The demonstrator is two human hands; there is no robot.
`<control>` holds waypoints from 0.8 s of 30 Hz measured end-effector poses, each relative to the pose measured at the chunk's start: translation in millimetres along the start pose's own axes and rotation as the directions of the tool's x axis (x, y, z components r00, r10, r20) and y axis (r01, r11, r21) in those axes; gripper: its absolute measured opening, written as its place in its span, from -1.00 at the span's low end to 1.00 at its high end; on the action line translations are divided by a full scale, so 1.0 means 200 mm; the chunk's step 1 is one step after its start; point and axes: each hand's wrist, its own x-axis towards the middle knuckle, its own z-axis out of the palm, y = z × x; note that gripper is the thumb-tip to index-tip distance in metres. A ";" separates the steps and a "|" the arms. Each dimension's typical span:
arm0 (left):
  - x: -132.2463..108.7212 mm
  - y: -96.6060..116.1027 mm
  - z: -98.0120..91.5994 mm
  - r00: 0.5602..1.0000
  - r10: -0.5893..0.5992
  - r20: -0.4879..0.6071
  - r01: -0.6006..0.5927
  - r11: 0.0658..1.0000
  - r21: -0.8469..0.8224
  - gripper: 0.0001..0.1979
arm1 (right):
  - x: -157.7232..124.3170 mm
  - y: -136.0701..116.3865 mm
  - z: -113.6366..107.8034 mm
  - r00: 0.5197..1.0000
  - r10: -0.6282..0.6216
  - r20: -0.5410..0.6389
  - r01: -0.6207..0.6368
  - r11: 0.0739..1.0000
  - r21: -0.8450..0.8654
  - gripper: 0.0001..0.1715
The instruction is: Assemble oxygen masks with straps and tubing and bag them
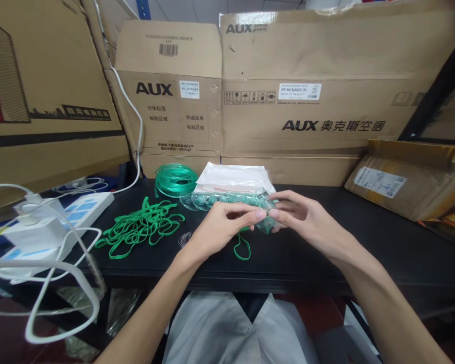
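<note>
Above the black table, both hands meet at a clear green-tinted oxygen mask (264, 199). My left hand (231, 220) pinches the mask's near edge between thumb and fingers. My right hand (298, 210) grips its right side, fingers closed around it. A green elastic strap (242, 250) hangs in a loop below the left fingers; where it joins the mask is hidden. Behind the hands lies a row of nested clear masks (202, 200). To the left is a tangled pile of green elastic straps (140, 227). Thin metal strips (184, 238) rest beside my left wrist.
A coil of green tubing (175, 179) and a stack of white plastic bags (235, 177) stand behind the masks. White power strips with cables (79, 212) crowd the left side. Large cardboard boxes (307, 65) wall the back; a smaller taped box (402, 177) sits at right.
</note>
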 end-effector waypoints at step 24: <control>-0.01 0.03 0.04 1.000 0.012 0.024 -0.016 0.987 0.163 -0.61 | -0.01 0.00 0.07 0.966 -0.242 -0.086 0.223 0.957 -0.185 -0.89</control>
